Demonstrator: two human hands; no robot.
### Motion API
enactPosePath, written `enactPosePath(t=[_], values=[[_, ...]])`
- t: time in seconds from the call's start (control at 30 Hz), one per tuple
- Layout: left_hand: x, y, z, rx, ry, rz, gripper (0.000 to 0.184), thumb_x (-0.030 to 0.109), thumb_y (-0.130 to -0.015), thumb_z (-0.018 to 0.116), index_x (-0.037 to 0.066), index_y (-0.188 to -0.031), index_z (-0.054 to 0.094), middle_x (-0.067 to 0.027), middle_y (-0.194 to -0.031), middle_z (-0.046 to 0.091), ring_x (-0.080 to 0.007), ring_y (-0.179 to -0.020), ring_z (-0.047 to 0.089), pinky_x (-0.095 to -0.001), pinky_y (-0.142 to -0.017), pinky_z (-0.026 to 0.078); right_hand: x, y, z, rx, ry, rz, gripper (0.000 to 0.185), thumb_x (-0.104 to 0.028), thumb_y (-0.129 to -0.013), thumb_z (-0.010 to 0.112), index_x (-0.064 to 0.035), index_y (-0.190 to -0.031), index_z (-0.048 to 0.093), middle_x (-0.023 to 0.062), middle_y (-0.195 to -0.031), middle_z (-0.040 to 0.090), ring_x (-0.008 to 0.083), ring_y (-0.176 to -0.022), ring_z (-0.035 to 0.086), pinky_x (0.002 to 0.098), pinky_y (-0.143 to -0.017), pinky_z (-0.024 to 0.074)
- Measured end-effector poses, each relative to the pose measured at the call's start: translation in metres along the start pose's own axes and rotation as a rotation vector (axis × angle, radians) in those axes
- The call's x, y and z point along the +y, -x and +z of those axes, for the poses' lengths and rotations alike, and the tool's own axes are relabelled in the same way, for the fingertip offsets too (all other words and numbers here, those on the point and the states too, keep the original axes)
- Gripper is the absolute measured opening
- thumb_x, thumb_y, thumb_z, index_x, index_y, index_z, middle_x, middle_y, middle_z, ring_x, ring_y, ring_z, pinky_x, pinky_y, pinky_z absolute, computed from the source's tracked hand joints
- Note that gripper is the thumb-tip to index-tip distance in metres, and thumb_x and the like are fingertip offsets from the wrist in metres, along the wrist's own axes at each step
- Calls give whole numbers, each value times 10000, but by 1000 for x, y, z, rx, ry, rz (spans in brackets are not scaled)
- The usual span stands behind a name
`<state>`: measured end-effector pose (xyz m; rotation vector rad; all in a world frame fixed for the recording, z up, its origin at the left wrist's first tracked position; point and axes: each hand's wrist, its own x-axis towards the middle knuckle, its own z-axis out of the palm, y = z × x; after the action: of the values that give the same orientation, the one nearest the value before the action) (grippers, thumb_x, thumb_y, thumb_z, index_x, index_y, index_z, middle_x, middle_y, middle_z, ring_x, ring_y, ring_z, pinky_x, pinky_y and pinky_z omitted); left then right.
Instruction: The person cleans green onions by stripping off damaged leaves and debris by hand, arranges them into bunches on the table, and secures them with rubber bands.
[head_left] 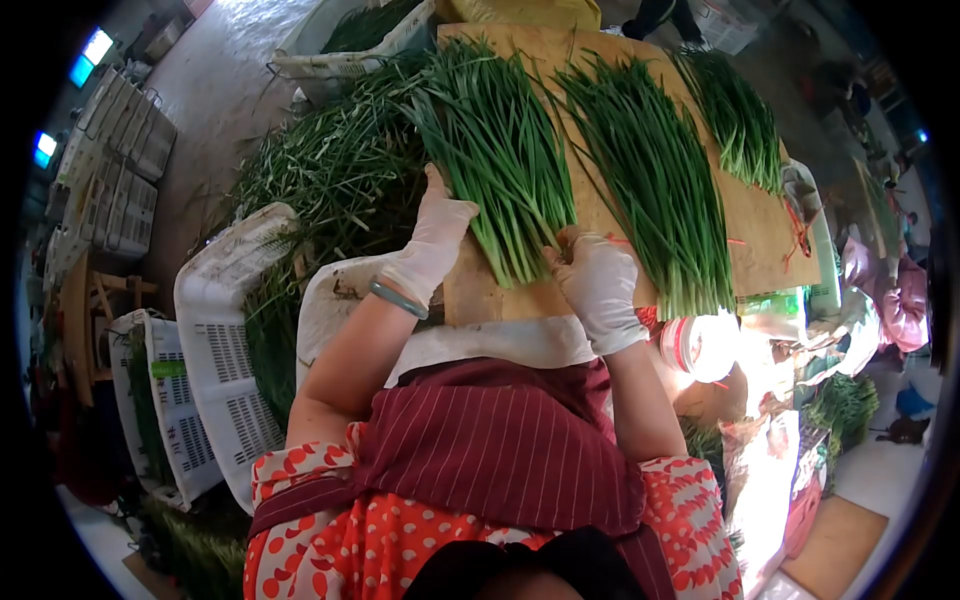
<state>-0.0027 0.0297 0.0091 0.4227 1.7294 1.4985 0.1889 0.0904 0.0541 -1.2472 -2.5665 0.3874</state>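
A loose spread of garlic chives lies on the left part of a wooden board, pale stem ends toward me. My left hand, in a whitish glove with a bangle at the wrist, rests against the left edge of this spread, fingers stretched out. At its lower right corner, my gloved right hand has bent fingers pinching near the stem ends; exactly which stalks they hold is partly hidden. To the right lie a second chive bunch and a third chive bunch.
Left of the board is a tangled heap of greens. White plastic crates stand at my left, with stacked crates farther back. A round tub sits below the board's right side. Red ties hang at its right edge.
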Motion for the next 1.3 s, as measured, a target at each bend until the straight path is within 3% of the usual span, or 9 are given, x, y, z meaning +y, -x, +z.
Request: enactPosePath(t=[0.17, 0.23, 0.7, 0.8, 0.9, 0.97, 1.2, 1.27, 1.3], values=[[-16, -13, -9, -68, 259, 110, 689, -95, -712, 510, 56, -1353, 307, -68, -971, 556, -155, -818, 521, -268, -764, 432, -33, -1, -11, 224, 162, -229, 218, -321, -775, 609, -108, -787, 652, 92, -738, 621, 248, -651, 615, 358, -579, 473], [0, 0, -7, -74, 176, 57, 603, -86, -718, 497, 106, -1283, 415, -58, -973, 556, -153, -823, 524, -271, -754, 438, -40, -3, 6, -16, 165, -304, 192, -284, -800, 567, -110, -742, 623, 102, -744, 619, 253, -682, 631, 366, -578, 488], [1, -7, -2, -76, 75, 130, 523, -53, -746, 493, 98, -1246, 461, -37, -956, 549, -144, -870, 511, -262, -812, 399, -34, 0, -8, -304, -16, -150, 327, -387, -776, 605, -68, -819, 661, 110, -705, 639, 286, -712, 625, 385, -617, 486], [1, -11, -2, -61, 54, 130, 462, -32, -765, 502, 60, -1217, 474, -45, -981, 557, -148, -885, 517, -265, -809, 406, -18, -22, -17, -58, -227, 6, 494, -489, -797, 560, -49, -1016, 620, 149, -802, 650, 306, -779, 627, 394, -674, 488], [14, -9, -5, -67, 115, 18, 383, 10, -799, 512, 38, -1181, 488, -63, -1018, 564, -177, -903, 532, -294, -809, 426, 2, -58, -3, 200, 80, -38, 735, -597, -768, 531, 1, -1192, 492, 216, -895, 632, 340, -830, 621, 395, -720, 490], [20, -6, -5, -73, 192, -75, 344, 35, -818, 518, 33, -1162, 495, -75, -1038, 566, -197, -915, 542, -316, -814, 437, -5, -73, 0, -175, -50, 127, 951, -657, -701, 558, 61, -1286, 341, 280, -1007, 584, 374, -886, 601, 405, -756, 484], [12, -20, -11, -20, 542, -235, 312, 206, -874, 531, 50, -1144, 503, -110, -1060, 570, -256, -942, 566, -407, -844, 459, -60, -78, 55, -157, -375, 111, 913, -434, -674, 740, 85, -1285, 305, 250, -1063, 581, 306, -953, 598, 345, -794, 473], [14, -18, -15, -2, 619, -334, 325, 234, -880, 528, 44, -1143, 506, -116, -1062, 573, -262, -941, 569, -419, -845, 461, -67, -78, 63, -377, -1336, 118, 773, -258, -695, 767, 60, -1257, 342, 166, -1042, 602, 235, -918, 601, 297, -790, 475], [14, -19, -19, -19, 664, -254, 350, 253, -881, 531, 39, -1156, 499, -123, -1067, 575, -265, -935, 575, -421, -840, 465, -75, -78, 62, -379, -1335, 110, 773, -258, -695, 767, 60, -1257, 342, 166, -1042, 602, 235, -918, 601, 297, -790, 475]])
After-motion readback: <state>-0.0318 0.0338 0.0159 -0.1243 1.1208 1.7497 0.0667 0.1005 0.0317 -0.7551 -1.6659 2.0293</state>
